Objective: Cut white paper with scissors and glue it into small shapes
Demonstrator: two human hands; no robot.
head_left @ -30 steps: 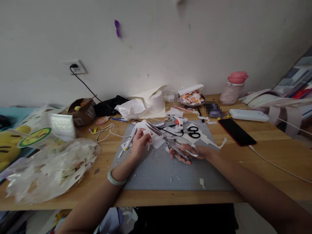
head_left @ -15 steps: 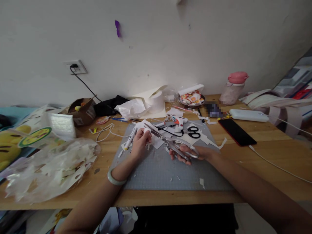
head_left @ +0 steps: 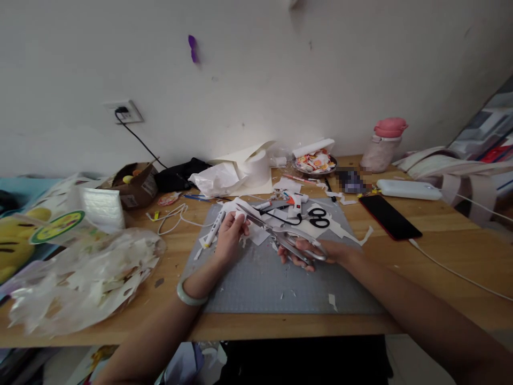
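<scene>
Your wooden table (head_left: 401, 278) carries a grey cutting mat (head_left: 264, 283) at its centre. At the mat's 12 o'clock your right hand (head_left: 310, 252) is wrapped around the handles of big metal scissors (head_left: 276, 231), blades nearly together, pointing to 10 o'clock. Your left hand (head_left: 230, 236) pinches a small white paper piece (head_left: 240, 213) at the blade tips.

It was a home craft desk; a grey cutting mat (head_left: 260, 283) lay under the fingers; a white glue gun (head_left: 295, 203) sat beyond them.
</scene>
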